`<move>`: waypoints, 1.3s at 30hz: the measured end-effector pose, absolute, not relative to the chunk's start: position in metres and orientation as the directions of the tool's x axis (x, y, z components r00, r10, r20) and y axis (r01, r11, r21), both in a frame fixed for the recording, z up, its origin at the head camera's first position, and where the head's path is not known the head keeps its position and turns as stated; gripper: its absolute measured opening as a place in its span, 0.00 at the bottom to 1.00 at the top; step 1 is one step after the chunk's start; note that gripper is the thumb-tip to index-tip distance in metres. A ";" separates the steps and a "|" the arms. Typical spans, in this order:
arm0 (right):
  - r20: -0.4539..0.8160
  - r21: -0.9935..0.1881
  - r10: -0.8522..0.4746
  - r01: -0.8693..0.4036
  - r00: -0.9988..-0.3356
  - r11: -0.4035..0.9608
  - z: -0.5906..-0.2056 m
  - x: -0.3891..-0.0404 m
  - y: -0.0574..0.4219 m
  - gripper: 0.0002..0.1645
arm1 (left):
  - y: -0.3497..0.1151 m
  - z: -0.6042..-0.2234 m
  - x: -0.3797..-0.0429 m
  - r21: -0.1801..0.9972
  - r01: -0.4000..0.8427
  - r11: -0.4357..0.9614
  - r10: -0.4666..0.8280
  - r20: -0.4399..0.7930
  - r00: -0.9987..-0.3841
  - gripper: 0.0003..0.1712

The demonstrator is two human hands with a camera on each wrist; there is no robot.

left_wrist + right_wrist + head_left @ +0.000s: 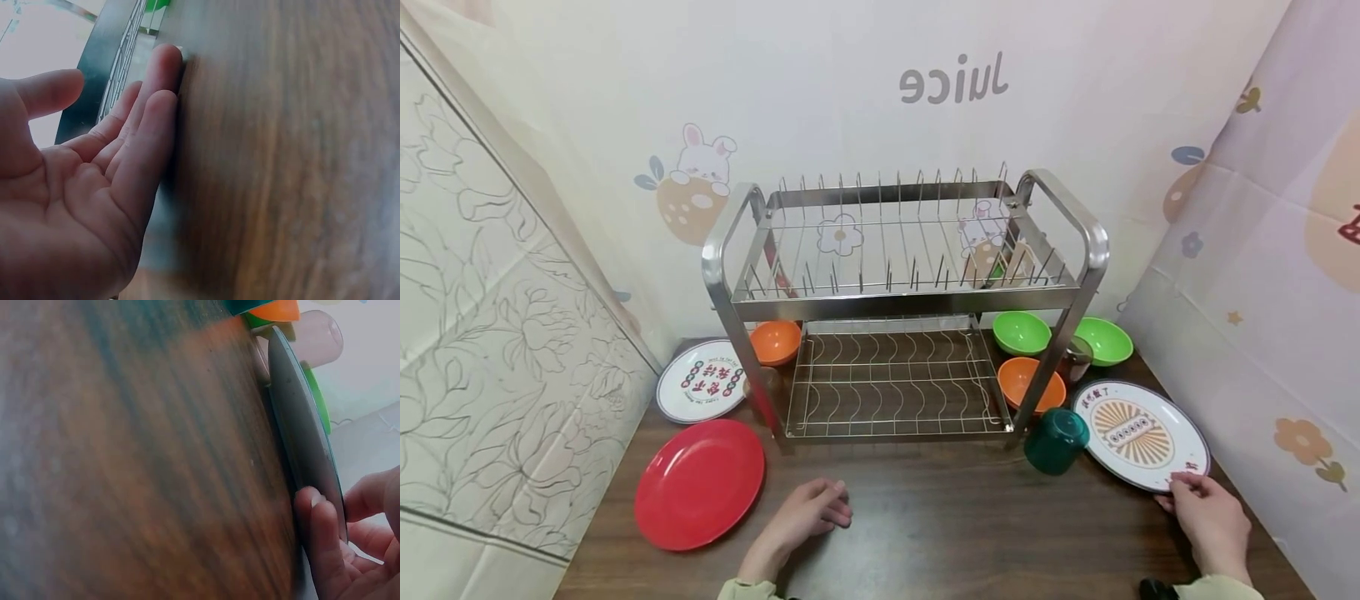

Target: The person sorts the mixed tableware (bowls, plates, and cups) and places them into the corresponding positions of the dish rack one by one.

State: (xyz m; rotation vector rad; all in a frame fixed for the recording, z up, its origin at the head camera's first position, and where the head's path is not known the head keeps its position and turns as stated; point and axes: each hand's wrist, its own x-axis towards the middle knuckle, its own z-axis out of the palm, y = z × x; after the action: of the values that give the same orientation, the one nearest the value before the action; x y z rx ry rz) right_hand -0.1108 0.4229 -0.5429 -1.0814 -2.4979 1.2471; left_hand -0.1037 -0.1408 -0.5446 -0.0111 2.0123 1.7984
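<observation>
At the right of the head view, my right hand (1210, 518) pinches the near rim of a white plate (1138, 433) printed with an orange sunburst. In the right wrist view the thumb is above the plate (306, 425) and the fingers (325, 544) are under its edge. My left hand (808, 517) rests low over the table, fingers loosely bent with nothing in them. A metal two-tier dish rack (902, 304) stands in front of both hands. To the left hand's left lies a red plate (700, 485).
Left of the rack are another white plate (700, 382) and an orange bowl (775, 342). On its right stand a teal cup (1057, 442), an orange bowl (1032, 385), green bowls (1021, 333) and a clear brownish cup (1075, 360). Fabric-covered walls (1247, 333) border the table.
</observation>
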 end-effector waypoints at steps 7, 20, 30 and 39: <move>-0.219 -0.801 0.675 0.525 -0.705 0.288 -0.547 -0.107 0.421 0.25 | -0.144 -0.544 -0.100 0.943 -0.292 0.161 0.292 -0.328 -0.898 0.25; -0.339 -0.854 0.694 0.518 -0.636 0.057 -0.543 -0.110 0.421 0.46 | -0.144 -0.545 -0.101 0.945 -0.294 0.143 0.289 -0.324 -0.901 0.24; -0.452 -0.848 0.666 0.517 -0.593 -0.116 -0.548 -0.116 0.434 0.40 | -0.143 -0.548 -0.102 0.945 -0.298 0.135 0.272 -0.324 -0.906 0.25; -0.488 -0.845 0.640 0.505 -0.594 -0.176 -0.540 -0.109 0.435 0.41 | -0.142 -0.548 -0.103 0.945 -0.301 0.127 0.273 -0.325 -0.905 0.24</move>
State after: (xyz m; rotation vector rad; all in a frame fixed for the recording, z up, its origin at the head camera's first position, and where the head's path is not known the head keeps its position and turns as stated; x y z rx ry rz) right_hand -0.1088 0.4353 -0.5401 -1.3588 -1.9432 1.8915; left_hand -0.1028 -0.1424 -0.5477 -0.0265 1.9907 1.8292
